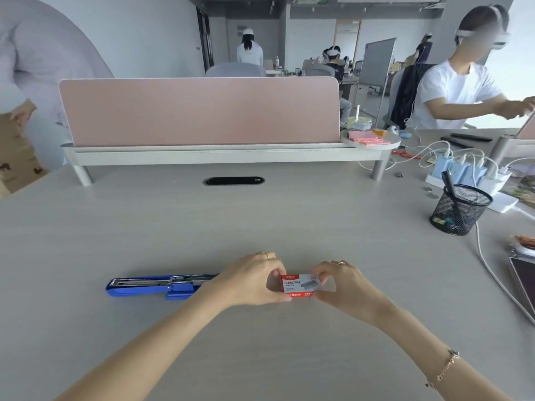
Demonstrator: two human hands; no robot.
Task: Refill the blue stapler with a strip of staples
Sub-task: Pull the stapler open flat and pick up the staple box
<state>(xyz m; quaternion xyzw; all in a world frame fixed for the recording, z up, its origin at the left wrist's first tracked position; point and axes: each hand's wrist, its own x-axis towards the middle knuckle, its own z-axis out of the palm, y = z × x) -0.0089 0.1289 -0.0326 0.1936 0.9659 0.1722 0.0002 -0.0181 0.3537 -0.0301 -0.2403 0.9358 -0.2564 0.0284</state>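
Observation:
The blue stapler (150,286) lies flat on the desk at the left, swung wide open so its metal staple channel shows; its right end is hidden behind my left hand. A small red and white staple box (299,286) is held just above the desk between both hands. My left hand (250,280) grips the box's left end, and my right hand (346,283) grips its right end. Whether the box is open cannot be seen.
A black mesh pen cup (460,209) stands at the right, with a white power strip (474,180) and cables behind it. A laptop edge (524,287) lies at the far right. A pink divider (199,111) closes the back. Another person sits at the right.

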